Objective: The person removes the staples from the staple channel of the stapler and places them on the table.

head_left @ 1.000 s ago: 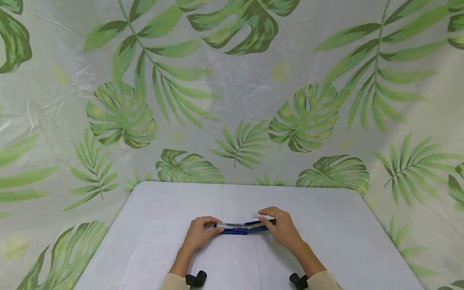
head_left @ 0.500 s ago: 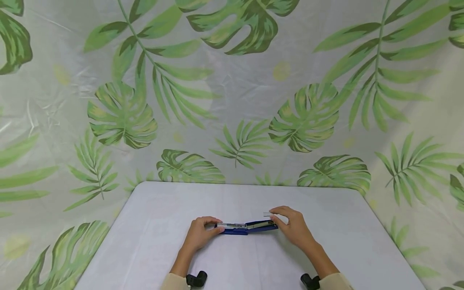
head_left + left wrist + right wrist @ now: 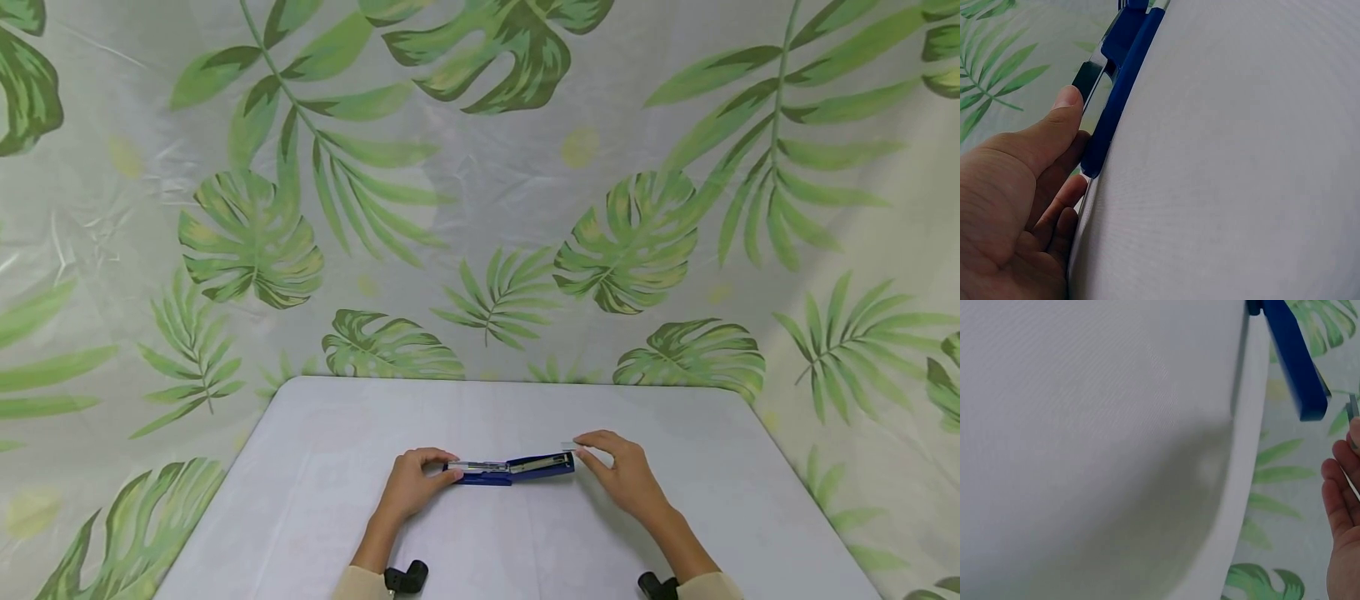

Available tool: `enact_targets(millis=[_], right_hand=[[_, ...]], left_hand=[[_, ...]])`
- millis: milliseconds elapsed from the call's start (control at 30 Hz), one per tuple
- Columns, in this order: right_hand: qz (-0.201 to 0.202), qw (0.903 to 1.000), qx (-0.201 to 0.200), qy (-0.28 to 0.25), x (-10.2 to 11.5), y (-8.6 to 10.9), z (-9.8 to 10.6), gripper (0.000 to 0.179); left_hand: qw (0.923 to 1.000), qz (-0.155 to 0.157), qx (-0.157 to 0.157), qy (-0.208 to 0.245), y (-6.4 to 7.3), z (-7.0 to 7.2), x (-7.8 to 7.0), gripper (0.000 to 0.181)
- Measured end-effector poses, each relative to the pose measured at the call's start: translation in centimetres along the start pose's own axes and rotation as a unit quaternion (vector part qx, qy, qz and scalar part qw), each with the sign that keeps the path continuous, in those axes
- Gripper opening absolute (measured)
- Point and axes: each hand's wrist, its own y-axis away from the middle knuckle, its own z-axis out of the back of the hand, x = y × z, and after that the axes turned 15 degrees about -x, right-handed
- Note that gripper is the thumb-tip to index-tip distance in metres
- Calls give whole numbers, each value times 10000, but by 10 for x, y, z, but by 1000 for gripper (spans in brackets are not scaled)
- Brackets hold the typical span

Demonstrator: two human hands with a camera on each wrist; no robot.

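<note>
A blue stapler (image 3: pixel 486 479) lies swung wide apart on the table, its metal staple channel facing up. My left hand (image 3: pixel 420 482) pinches the stapler's left end between thumb and fingers; in the left wrist view the thumb presses on the dark end of the metal part. Just past the raised tip of the right-hand section, my right hand (image 3: pixel 621 473) pinches a small silvery strip of staples (image 3: pixel 567 446). That strip is apart from the stapler's blue cover (image 3: pixel 1297 369) in the right wrist view, where the hand (image 3: pixel 1344 494) is partly cut off.
A white cloth-covered table (image 3: pixel 315 500) stretches around both hands. Behind it hangs a pale curtain (image 3: pixel 480 208) printed with green leaves. Black wrist cameras (image 3: pixel 408 577) are strapped at the sleeves.
My right hand has moved right with the staple strip, from above the stapler's right section to beyond its tip. The left hand and the stapler have stayed nearly still.
</note>
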Motion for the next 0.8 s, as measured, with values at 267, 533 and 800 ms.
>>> enact_targets(millis=[267, 533, 800], right_hand=[[-112, 9998, 3, 137, -15, 4, 9, 19], [-153, 9989, 19, 445, -28, 12, 14, 19], [-317, 9982, 156, 489, -39, 19, 14, 19]], left_hand=[[10000, -53, -25, -29, -1, -2, 2, 20], [10000, -21, -6, 14, -1, -2, 2, 21], [10000, -47, -36, -74, -2, -2, 4, 21]])
